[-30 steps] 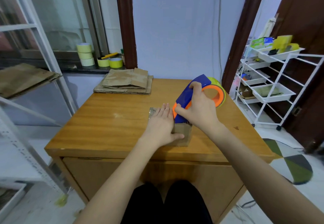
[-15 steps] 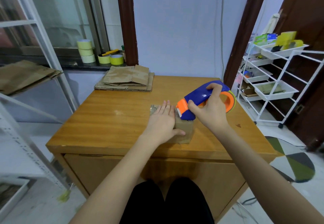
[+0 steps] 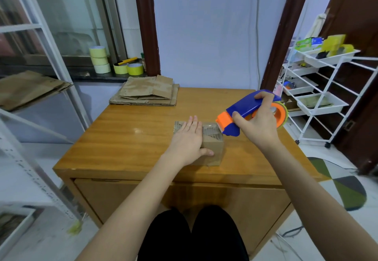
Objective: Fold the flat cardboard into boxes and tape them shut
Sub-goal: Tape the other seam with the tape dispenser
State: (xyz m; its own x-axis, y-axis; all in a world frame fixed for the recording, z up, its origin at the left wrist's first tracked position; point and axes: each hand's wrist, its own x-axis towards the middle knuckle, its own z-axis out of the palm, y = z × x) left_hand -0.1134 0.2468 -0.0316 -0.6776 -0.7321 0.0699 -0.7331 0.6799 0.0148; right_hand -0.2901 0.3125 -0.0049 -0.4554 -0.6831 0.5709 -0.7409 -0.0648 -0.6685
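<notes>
Right now the small cardboard box [image 3: 211, 148] sits near the front edge of the wooden surface [image 3: 126, 138], and the left hand [image 3: 189, 141] lies flat over its top, fingers straight and thumb hooked down the near side, pinning it in place. Just beyond, at the box's right edge, the right hand [image 3: 258, 126] has its grip wrapped tight round the blue and orange tape dispenser [image 3: 248, 112], whose toothed mouth hangs right at the end of the shiny strip across the top. To finish cleanly, I'd say tilt the cutter down sharply against the edge so the tape tears straight, then let the flat palm rub the strip down along the seam. Farther back on the left waits the stack of flat cardboard [image 3: 146, 94], untouched, for the next boxes.
</notes>
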